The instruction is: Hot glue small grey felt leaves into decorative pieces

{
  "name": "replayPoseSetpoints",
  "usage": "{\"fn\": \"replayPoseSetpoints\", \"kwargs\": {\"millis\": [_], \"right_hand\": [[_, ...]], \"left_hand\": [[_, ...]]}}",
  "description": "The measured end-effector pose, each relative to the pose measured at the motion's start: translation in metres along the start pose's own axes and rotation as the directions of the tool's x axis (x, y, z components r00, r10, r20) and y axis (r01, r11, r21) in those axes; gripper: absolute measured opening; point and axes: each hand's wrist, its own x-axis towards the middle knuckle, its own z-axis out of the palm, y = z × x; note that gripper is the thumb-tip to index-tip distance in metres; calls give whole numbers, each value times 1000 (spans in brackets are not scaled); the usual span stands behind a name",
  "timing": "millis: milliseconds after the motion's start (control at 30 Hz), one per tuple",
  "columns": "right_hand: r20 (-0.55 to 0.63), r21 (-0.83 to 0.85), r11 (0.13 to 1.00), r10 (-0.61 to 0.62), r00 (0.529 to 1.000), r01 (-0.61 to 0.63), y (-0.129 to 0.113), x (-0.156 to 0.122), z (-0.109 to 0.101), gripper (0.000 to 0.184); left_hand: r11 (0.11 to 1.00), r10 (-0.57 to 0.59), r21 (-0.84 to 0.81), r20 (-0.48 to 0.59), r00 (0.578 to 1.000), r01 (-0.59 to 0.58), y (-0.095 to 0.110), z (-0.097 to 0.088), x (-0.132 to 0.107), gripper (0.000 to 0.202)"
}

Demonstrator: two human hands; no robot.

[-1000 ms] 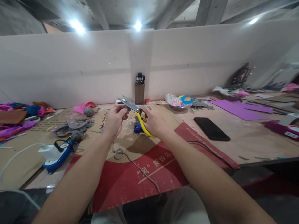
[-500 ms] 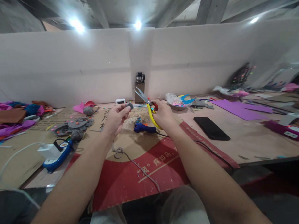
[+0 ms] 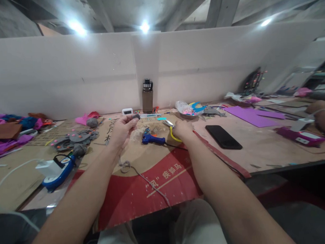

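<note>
Left hand (image 3: 122, 130) with fingers pinching a small dark-grey piece (image 3: 136, 117) above a red-and-tan cardboard sheet (image 3: 122, 200), right hand (image 3: 183, 130) at yellow-handled metal scissors (image 3: 175, 137), those fingers' grip too hidden to tell, blue glue gun (image 3: 154, 139) between the hands, grey yarn strand (image 3: 145, 177) nearer.

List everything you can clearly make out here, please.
cardboard: 1, brown and red, centre
scissors: 1, yellow-handled, centre
glue gun: 1, blue, on cardboard
yarn strand: 1, grey, across cardboard
water bottle: 1, brown, rear centre
digital display: 1, white, rear centre
smartphone: 1, black, right
power strips: 2, blue left, magenta right
craft materials: many, multicoloured, both sides
table: 1, pinkish, centre
partition: 1, white, behind
ceiling lights: 3, white, above
left hand: 1, pinching small grey piece
right hand: 1, at scissors
</note>
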Motion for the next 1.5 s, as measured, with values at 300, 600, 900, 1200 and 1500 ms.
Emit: {"fn": "replayPoseSetpoints", "kwargs": {"millis": [300,600,900,1200,1500], "right_hand": [[-311,920,57,-498,810,388,-56,-42,-18,32],[-396,863,142,-403,825,484,-56,-47,-12,17],[-610,702,325,-183,771,633,-50,-49,-21,19],[-360,923,-3,-366,858,386,-58,-49,-17,30],[-369,923,-36,-364,855,383,-64,-45,-6,6]], "left_hand": [[987,-146,-60,90,985,151,-7,11,-6,25],[992,-125,40,54,991,123,-17,11,-7,22],[989,-101,105,-38,994,105,-9,14,-9,14],[992,-100,-78,25,995,101,-8,13,-8,10],[999,-19,-46,65,998,22,-11,12,-8,12]]}}
